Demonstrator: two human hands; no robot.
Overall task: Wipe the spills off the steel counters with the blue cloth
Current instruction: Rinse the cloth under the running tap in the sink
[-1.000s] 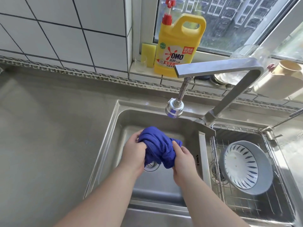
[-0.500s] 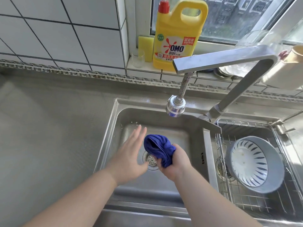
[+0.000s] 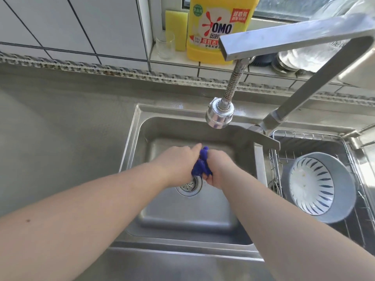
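The blue cloth (image 3: 200, 166) is bunched into a tight wad over the left sink basin (image 3: 142, 130), just above the drain (image 3: 189, 186). My left hand (image 3: 178, 165) and my right hand (image 3: 220, 169) both clamp around it, pressed together, so only a narrow strip of cloth shows between them. The steel counter (image 3: 60, 128) stretches to the left of the sink. No water runs from the faucet head (image 3: 219, 115), which hangs above and behind my hands.
A white and blue bowl (image 3: 316, 186) lies in a wire rack (image 3: 274, 142) in the right basin. On the window sill stand a yellow detergent jug (image 3: 215, 29), a yellow sponge (image 3: 175, 29) and a small glass (image 3: 165, 45). The faucet arm (image 3: 294, 39) crosses overhead.
My left hand had let go and opened half a second ago; now it has closed on the cloth again beside the right hand. The cloth looks squeezed smaller and sits lower over the drain.
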